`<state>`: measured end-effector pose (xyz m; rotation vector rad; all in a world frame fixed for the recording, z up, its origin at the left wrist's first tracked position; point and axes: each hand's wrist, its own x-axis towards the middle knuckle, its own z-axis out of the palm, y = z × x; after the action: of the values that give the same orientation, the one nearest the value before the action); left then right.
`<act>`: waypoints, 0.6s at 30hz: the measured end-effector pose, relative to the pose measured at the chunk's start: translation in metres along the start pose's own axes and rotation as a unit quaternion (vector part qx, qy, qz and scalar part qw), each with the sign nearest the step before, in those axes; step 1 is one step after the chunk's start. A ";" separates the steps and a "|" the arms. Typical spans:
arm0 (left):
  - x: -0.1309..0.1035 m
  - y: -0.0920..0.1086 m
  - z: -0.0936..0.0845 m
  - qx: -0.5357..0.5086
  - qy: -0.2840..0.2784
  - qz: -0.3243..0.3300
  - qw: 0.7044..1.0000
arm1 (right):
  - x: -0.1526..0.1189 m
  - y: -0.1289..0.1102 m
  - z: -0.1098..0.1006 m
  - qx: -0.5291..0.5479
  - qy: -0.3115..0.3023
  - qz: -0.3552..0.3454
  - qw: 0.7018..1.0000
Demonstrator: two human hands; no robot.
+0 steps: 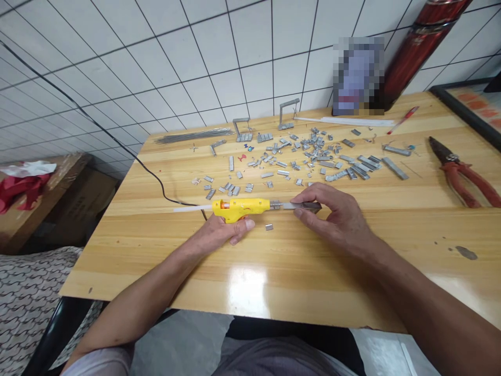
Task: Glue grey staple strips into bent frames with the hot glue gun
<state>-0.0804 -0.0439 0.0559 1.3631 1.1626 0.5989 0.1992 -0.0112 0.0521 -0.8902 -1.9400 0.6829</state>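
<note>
My left hand (230,230) is wrapped round the handle of a yellow hot glue gun (246,209), whose nozzle points right. A white glue stick (191,208) sticks out of its back end. Between the thumb and fingers of my right hand (336,214) is a narrow grey metal strip (291,206), its left end right at the nozzle; whether they touch I cannot tell. One small metal clip (269,227) lies just below the nozzle. Beyond both hands, many loose grey metal pieces (317,146) are scattered over the wooden table (305,282).
Red-handled pliers (456,172) lie at the right. Thin wires (193,136), two small bent-metal stands (287,112), spare glue sticks (356,121) and a red pen (403,120) sit towards the tiled wall. A red thermos (420,52) stands behind. A black cord (144,164) runs in from the left.
</note>
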 end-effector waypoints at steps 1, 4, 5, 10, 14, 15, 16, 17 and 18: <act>0.000 0.000 0.000 -0.001 0.001 -0.002 1.000 | 0.000 0.000 0.000 0.000 -0.001 0.002 1.000; 0.000 0.000 0.000 -0.002 -0.001 -0.003 1.000 | 0.000 0.000 -0.001 -0.001 -0.004 0.009 1.000; 0.000 0.000 0.000 -0.001 -0.001 -0.002 1.000 | 0.000 0.000 -0.001 -0.002 -0.004 0.010 1.000; 0.000 0.001 0.001 0.004 0.000 -0.001 1.000 | 0.000 -0.001 0.000 -0.002 -0.003 0.004 1.000; 0.000 0.002 0.001 0.002 0.004 -0.007 1.000 | 0.000 0.000 0.000 -0.002 -0.001 0.004 1.000; 0.000 0.002 0.001 0.002 0.004 -0.006 1.000 | 0.000 0.000 0.000 -0.003 -0.001 0.003 1.000; 0.001 0.001 0.001 0.003 0.002 -0.005 1.000 | 0.000 0.000 0.000 -0.004 -0.001 0.004 1.000; 0.001 0.000 0.001 0.002 0.001 -0.003 1.000 | 0.000 0.000 0.000 -0.005 -0.001 0.003 1.000; 0.001 0.000 0.000 0.002 -0.001 -0.001 1.000 | 0.000 0.000 0.000 -0.005 -0.001 0.002 1.000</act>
<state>-0.0802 -0.0433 0.0553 1.3647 1.1643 0.5942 0.1996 -0.0106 0.0523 -0.8989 -1.9461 0.6782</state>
